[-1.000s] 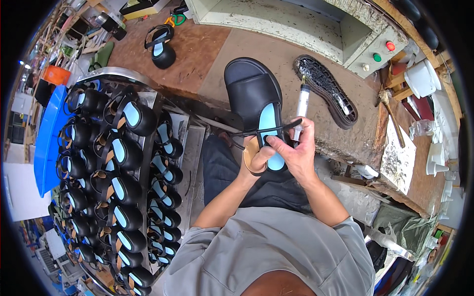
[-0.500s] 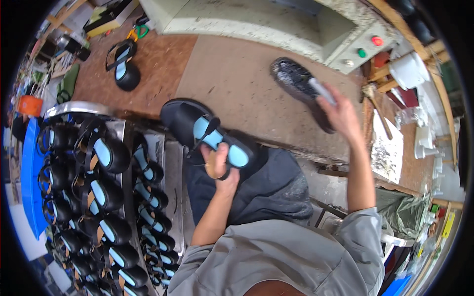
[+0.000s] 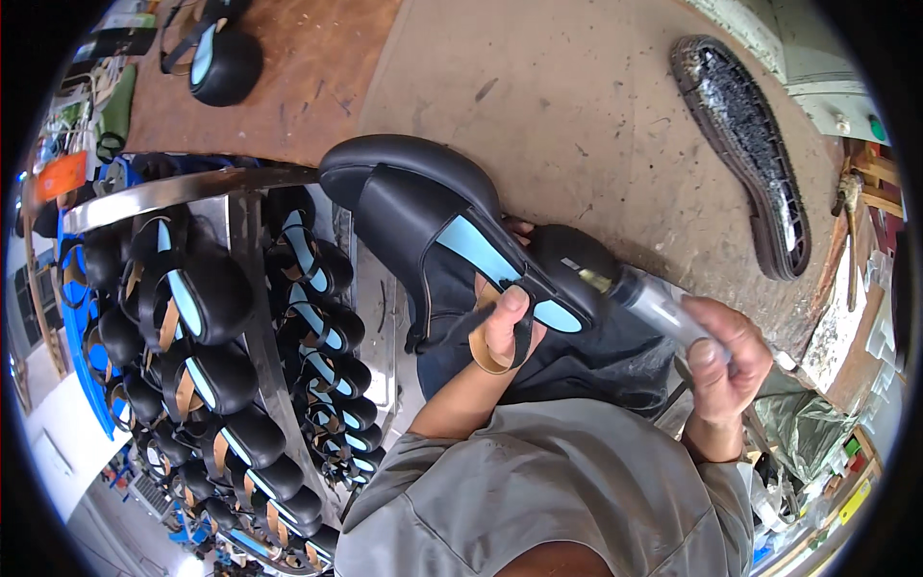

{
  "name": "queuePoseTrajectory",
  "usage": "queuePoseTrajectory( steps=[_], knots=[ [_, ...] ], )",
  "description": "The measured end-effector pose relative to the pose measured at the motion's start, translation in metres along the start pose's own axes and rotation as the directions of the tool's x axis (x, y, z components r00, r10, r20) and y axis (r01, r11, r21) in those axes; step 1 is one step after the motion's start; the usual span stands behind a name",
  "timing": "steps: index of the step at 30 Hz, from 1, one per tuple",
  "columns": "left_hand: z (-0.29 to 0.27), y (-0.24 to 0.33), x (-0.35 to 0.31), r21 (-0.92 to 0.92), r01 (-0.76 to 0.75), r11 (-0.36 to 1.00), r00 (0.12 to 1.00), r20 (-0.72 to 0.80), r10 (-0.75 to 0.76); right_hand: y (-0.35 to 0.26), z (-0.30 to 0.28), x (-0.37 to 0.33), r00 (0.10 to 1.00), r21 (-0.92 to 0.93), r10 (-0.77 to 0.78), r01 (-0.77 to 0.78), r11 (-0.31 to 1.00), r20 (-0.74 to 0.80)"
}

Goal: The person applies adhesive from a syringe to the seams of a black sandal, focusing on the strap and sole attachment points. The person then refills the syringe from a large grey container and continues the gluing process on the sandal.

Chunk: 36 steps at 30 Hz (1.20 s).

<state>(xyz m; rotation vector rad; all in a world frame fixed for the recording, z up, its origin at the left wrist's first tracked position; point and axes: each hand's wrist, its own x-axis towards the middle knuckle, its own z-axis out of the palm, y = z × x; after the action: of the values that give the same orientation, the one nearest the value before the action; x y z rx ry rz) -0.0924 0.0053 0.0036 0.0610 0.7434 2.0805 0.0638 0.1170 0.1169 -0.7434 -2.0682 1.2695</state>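
A black open-sided sandal with a light blue insole is held over my lap, its toe toward the upper left. My left hand grips it from below at the strap and heel, the thumb on top and some fingers hidden under the shoe. In my right hand is a brush with a clear handle, held between thumb and fingers. Its yellowish tip is at the dark heel end of the sandal; whether they touch I cannot tell. A dark shoe sole lies on the workbench at the upper right, its inside patched with white.
At the left, a metal rack carries several similar black sandals. Another black sandal sits on the far left of the workbench. A hammer-like tool lies at the right edge, near a green-grey plastic bag.
My right hand has brought the brush from the sole to the sandal's heel. The sandal now looks larger and more tilted on its side. The view has turned and moved closer.
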Motion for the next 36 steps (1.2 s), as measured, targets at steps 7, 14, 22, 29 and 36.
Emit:
queuePoseTrajectory(
  steps=[7, 14, 22, 29, 36],
  knots=[
    [-0.001, 0.005, -0.001, -0.049, 0.134, 0.99, 0.986, -0.09, -0.138, 0.013, 0.011, 0.01, 0.996, -0.052, -0.055, 0.059, 0.997, 0.077],
    [-0.007, 0.007, 0.0, -0.04, 0.18, 0.983, 0.982, -0.046, -0.182, 0.011, 0.016, 0.021, 0.984, -0.057, -0.04, 0.05, 0.997, 0.173],
    [0.001, 0.009, -0.001, -0.051, 0.211, 0.976, 0.969, -0.118, -0.216, 0.004, 0.013, 0.033, 0.973, -0.15, -0.111, 0.143, 0.978, 0.2],
    [0.004, 0.014, -0.003, 0.028, 0.258, 0.966, 0.955, -0.158, -0.251, 0.0, 0.008, 0.037, 0.972, -0.2, -0.161, 0.193, 0.961, 0.169],
    [0.003, 0.009, 0.0, -0.032, 0.192, 0.981, 0.975, -0.111, -0.194, -0.002, 0.005, 0.032, 0.969, -0.221, -0.196, 0.225, 0.949, 0.149]
  ],
)
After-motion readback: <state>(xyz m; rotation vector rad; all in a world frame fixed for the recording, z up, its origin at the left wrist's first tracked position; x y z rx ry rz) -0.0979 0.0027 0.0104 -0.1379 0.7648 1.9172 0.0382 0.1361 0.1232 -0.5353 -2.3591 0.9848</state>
